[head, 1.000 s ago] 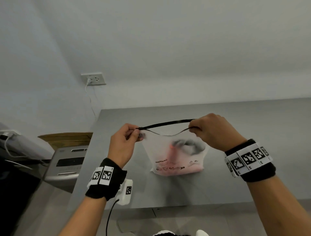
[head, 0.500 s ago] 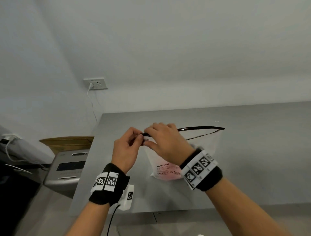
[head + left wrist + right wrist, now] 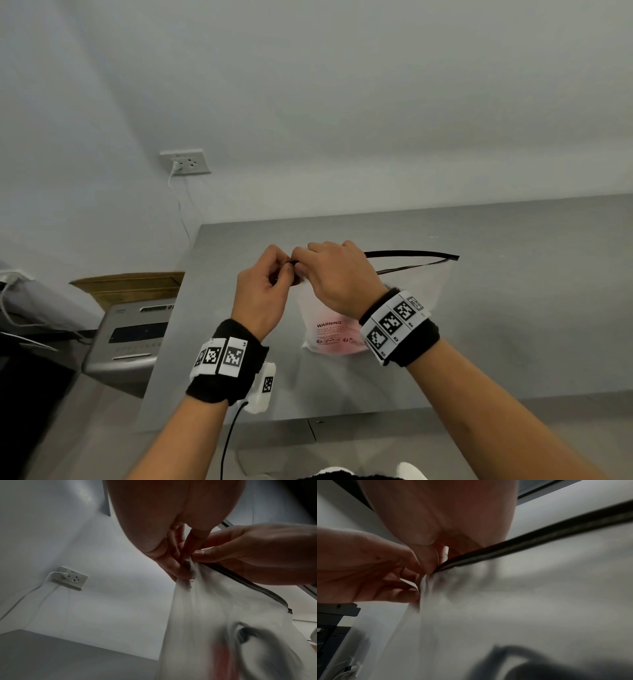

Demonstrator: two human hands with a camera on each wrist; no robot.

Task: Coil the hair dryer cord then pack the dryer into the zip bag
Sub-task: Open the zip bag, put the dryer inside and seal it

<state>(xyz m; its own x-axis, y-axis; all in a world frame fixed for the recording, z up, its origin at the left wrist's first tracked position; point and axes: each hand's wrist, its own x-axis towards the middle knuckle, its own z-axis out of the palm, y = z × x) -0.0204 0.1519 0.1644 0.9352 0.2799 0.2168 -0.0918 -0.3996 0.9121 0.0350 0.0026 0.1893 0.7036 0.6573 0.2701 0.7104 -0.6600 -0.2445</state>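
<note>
A frosted white zip bag (image 3: 329, 329) with red print stands on the grey table (image 3: 513, 308), its black zipper strip (image 3: 411, 254) gaping open toward the right. Through the plastic the pink hair dryer and its dark coiled cord (image 3: 247, 635) show as blurred shapes. My left hand (image 3: 274, 274) pinches the bag's top left corner (image 3: 187, 566). My right hand (image 3: 329, 270) sits right beside it, pinching the zipper's left end (image 3: 443, 566). The slider itself is hidden by the fingers.
A white wall socket (image 3: 186, 162) with a white cable plugged in is on the wall at the left. Left of the table stand a grey appliance (image 3: 133, 335) and an open cardboard box (image 3: 130, 284). The table's near edge (image 3: 308, 414) lies under my wrists.
My right hand let go of the bag's right end and crossed left to meet the left hand at the zipper's left end. The right side of the zipper now hangs free.
</note>
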